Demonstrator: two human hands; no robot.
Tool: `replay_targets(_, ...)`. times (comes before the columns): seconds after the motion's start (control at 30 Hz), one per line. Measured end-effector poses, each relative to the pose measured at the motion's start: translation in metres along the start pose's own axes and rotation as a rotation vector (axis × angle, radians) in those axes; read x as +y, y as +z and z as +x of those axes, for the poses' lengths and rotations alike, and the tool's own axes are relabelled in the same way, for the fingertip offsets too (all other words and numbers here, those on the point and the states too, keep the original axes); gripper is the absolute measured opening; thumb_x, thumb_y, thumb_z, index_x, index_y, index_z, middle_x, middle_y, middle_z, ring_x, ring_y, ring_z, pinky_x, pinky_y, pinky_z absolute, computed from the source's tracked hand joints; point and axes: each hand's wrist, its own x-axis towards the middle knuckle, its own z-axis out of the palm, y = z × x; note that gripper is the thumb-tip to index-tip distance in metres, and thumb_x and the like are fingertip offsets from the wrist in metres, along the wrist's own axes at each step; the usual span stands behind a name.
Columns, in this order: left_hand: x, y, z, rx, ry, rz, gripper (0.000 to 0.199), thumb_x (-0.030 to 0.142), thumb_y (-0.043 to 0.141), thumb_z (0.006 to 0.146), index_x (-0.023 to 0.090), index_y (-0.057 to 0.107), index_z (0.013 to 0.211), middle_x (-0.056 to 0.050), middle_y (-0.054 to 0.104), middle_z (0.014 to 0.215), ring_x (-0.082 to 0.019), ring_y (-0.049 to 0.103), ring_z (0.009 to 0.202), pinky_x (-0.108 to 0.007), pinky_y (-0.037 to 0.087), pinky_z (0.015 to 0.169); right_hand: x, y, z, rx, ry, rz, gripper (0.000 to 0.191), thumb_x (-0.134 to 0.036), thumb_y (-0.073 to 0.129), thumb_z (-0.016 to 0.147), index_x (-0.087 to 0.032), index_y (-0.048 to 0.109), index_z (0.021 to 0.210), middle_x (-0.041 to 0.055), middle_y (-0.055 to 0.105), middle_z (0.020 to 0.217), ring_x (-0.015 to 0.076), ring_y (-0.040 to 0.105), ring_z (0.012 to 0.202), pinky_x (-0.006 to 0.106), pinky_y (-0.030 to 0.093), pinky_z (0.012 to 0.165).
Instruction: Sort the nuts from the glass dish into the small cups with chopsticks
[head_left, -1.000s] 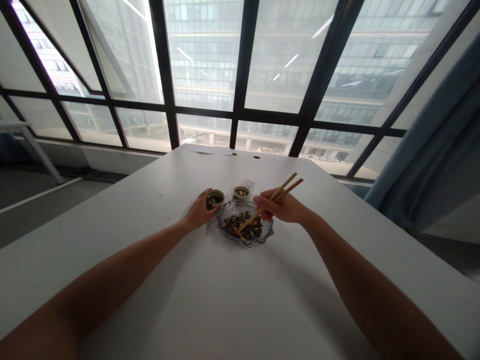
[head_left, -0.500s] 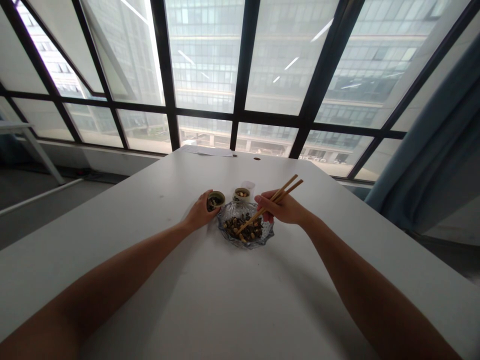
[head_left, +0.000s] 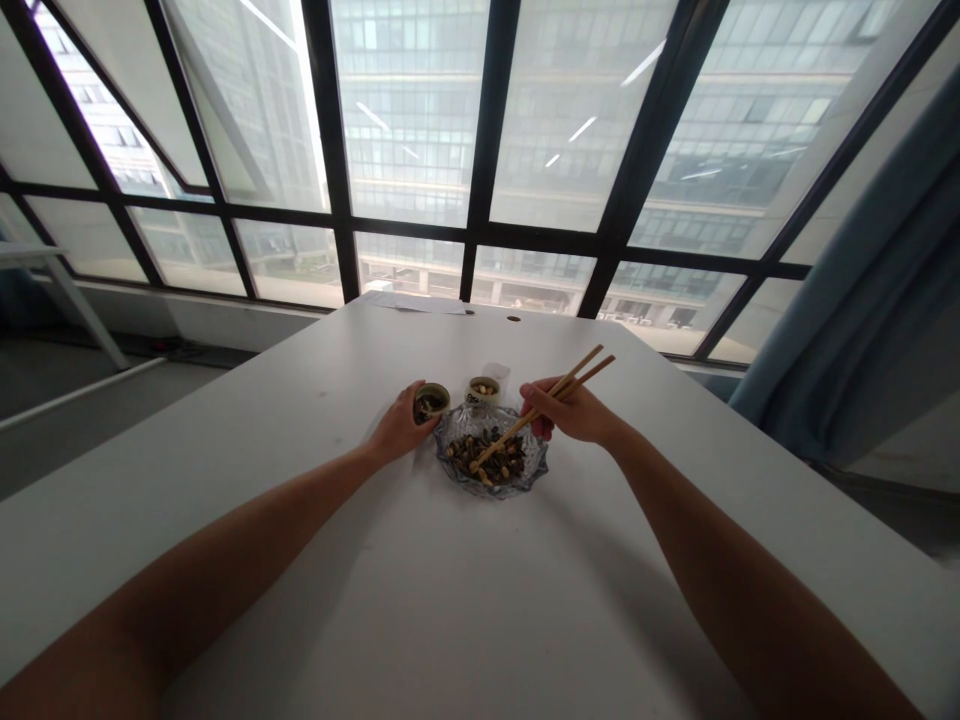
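My left hand (head_left: 401, 424) is wrapped round a small cup (head_left: 433, 398) with dark seeds inside, tilted a little toward me beside the glass bowl. In my right hand (head_left: 574, 408) is a pair of wooden chopsticks (head_left: 534, 412), whose tips reach down into the bowl's contents. The scalloped clear glass bowl (head_left: 537, 477) holds a mix of dark seeds (head_left: 502, 463) and paler nuts. Just behind the bowl stands a second small cup (head_left: 483, 391) with pale nuts in it. Whether the tips pinch a piece is too small to tell.
A clear plastic cup (head_left: 496, 373) stands behind the second small cup. White papers (head_left: 416, 302) lie at the far edge of the white table (head_left: 420, 610), near the windows. A blue curtain (head_left: 847, 290) hangs on the right, and another table (head_left: 82, 300) is at far left.
My right hand has shifted slightly right, and the chopsticks' upper ends moved with it. Their tips stay at the bowl's left part, now closer together. My left hand and its cup look unmoved.
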Motion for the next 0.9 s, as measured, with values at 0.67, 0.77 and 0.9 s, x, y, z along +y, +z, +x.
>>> replay_targets(0.67,-0.0007,0.0019,-0.0001,0.005,0.006,-0.005,0.069,0.034,0.073,0.079,0.019,0.047,0.141,-0.015,0.06,0.139,-0.029,0.057,0.131,-0.049,0.045,0.114,0.0027,0.0017,0.0006,-0.004,-0.002,-0.01,0.066,-0.08,0.064,0.074,-0.015,0.066,0.067,0.0041,0.064,0.048,0.012,0.057,0.038,0.022,0.047,0.038)
replay_targets(0.77,0.0006,0.0014,0.0002,0.009,0.001,-0.01,0.068,0.033,0.073,0.079,0.018,0.047,0.14,-0.016,0.06,0.139,-0.029,0.058,0.13,-0.049,0.045,0.114,0.0044,0.0049,0.0015,-0.015,0.004,0.004,0.065,-0.079,0.064,0.075,-0.014,0.066,0.068,0.004,0.064,0.048,0.0115,0.056,0.038,0.022,0.046,0.038)
replay_targets(0.9,0.002,0.0009,0.0003,0.004,-0.01,-0.009,0.069,0.033,0.073,0.079,0.016,0.047,0.14,-0.018,0.06,0.139,-0.03,0.058,0.13,-0.049,0.045,0.114,0.0042,0.0071,0.0016,-0.001,0.007,0.012,0.066,-0.08,0.064,0.074,-0.014,0.067,0.067,0.0033,0.063,0.047,0.0109,0.056,0.037,0.021,0.046,0.038)
